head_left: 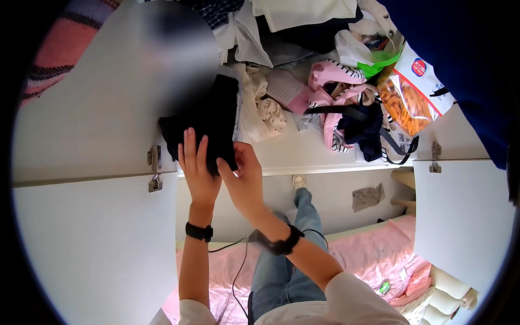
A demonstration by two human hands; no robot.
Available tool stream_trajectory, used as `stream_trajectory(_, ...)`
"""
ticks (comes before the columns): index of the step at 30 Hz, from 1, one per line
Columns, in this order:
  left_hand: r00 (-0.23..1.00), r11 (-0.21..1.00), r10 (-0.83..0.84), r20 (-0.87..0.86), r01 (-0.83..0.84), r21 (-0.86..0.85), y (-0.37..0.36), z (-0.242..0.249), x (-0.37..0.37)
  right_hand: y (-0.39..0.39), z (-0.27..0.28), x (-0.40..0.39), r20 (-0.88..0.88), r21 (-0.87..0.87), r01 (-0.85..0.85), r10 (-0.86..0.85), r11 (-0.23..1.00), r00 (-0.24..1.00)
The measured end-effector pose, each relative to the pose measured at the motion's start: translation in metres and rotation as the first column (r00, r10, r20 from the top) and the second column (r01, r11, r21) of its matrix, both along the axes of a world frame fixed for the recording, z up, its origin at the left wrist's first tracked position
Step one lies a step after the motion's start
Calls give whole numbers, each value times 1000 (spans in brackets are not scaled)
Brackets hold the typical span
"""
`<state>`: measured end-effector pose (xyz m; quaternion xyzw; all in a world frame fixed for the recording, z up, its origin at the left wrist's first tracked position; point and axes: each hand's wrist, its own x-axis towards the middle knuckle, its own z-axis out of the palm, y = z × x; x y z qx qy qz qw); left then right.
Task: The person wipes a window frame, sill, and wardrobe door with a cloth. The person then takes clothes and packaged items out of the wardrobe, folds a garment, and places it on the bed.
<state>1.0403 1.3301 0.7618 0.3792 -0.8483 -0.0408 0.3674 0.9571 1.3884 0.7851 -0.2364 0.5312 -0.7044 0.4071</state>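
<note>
A folded black cloth point(208, 127) lies at the left end of the white shelf, over a grey-edged piece. My left hand point(196, 165) rests flat on its lower left part, fingers stretched out. At its lower right corner, my right hand point(241, 173) has its thumb on top and its fingers curled round the edge, gripping the cloth. A cream cloth with small dots point(271, 116) is just to the right of the black one. A blurred round patch hides part of the area above.
Pink striped items point(336, 103) with dark straps and a snack bag point(409, 100) lie on the right of the shelf. More clothes point(303, 16) are piled behind. Cabinet doors point(97, 249) stand open at both sides. A pink bed point(368, 249) is below.
</note>
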Motion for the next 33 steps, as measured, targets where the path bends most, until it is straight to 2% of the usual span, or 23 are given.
stream_trajectory(2, 994, 990, -113, -7, 113, 79, -3, 28, 2, 7, 13, -9, -18, -93, -25, 23, 995, 1000)
stream_trajectory(3, 995, 995, -98, -8, 98, 34, -1, 43, -2, 11, 16, -14, -33, -145, -33, 28, 989, 999)
stream_trajectory(6, 993, 988, -112, -47, 116, 102, 13, 70, 4, 32, 28, -23, 5, -184, -56, 58, 981, 998)
stream_trajectory(7, 987, 989, -147, -57, 149, 21, 15, 74, 5, 34, 34, -26, -11, -223, -51, 49, 974, 999)
stream_trajectory(9, 985, 982, -145, -96, 155, 108, 25, 84, 9, 43, 38, -28, -25, -280, -49, 44, 959, 999)
stream_trajectory(11, 976, 968, -136, -169, 167, 187, 34, 90, 13, 54, 30, -35, -246, -297, -154, 80, 942, 966)
stream_trajectory(12, 975, 952, -120, -185, 166, 256, 40, 95, 17, 60, 26, -41, -353, -295, -205, 93, 933, 931)
stream_trajectory(13, 974, 931, -104, -199, 165, 325, 47, 103, 21, 67, 24, -48, -476, -220, -213, 86, 952, 875)
stream_trajectory(14, 973, 904, -87, -212, 167, 393, 53, 109, 25, 74, 23, -53, -505, -163, -183, 78, 969, 860)
stream_trajectory(16, 957, 855, -156, -245, 255, 451, 61, 119, 30, 86, 23, -62, -568, -50, -110, 63, 993, 820)
stream_trajectory(17, 942, 778, -226, -247, 328, 536, 64, 126, 31, 93, 24, -66, -561, 10, -155, 134, 988, 817)
stream_trajectory(20, 857, 519, -449, -252, 480, 707, 75, 147, 32, 112, 35, -89, -472, 202, -530, 556, 824, 684)
stream_trajectory(21, 829, 455, -502, -246, 495, 740, 79, 160, 32, 114, 39, -89, -297, 68, -617, 607, 784, 738)
stream_trajectory(22, 799, 396, -552, -240, 504, 768, 82, 174, 33, 113, 43, -92, -360, 75, -688, 663, 722, 656)
stream_trajectory(24, 789, 350, -544, -284, 522, 778, 87, 201, 39, 114, 61, -96, -481, 117, -805, 743, 581, 466)
stream_trajectory(25, 782, 323, -542, -307, 531, 784, 91, 214, 43, 112, 77, -92, -382, 7, -835, 773, 550, 506)
stream_trajectory(26, 774, 339, -538, -333, 561, 755, 91, 224, 48, 116, 84, -87, -359, 30, -879, 826, 476, 435)
stream_trajectory(28, 830, 383, -415, -372, 531, 756, 96, 241, 58, 127, 94, -82, -314, 83, -940, 904, 330, 290)
stream_trajectory(29, 817, 176, -244, -523, 567, 804, 97, 240, 66, 131, 112, -77, -265, 48, -936, 908, 349, 325)
stream_trajectory(30, 823, 38, -57, -565, 568, 822, 101, 245, 67, 134, 130, -73, -348, 55, -912, 864, 408, 365)
stream_trajectory(32, 611, -173, 62, -789, 785, 594, 88, 206, 82, 143, 156, -67, -487, 58, -853, 760, 519, 429)
stream_trajectory(33, 540, -154, 306, -784, 841, 519, 102, 199, 74, 150, 166, -66, -500, 32, -837, 733, 547, 460)
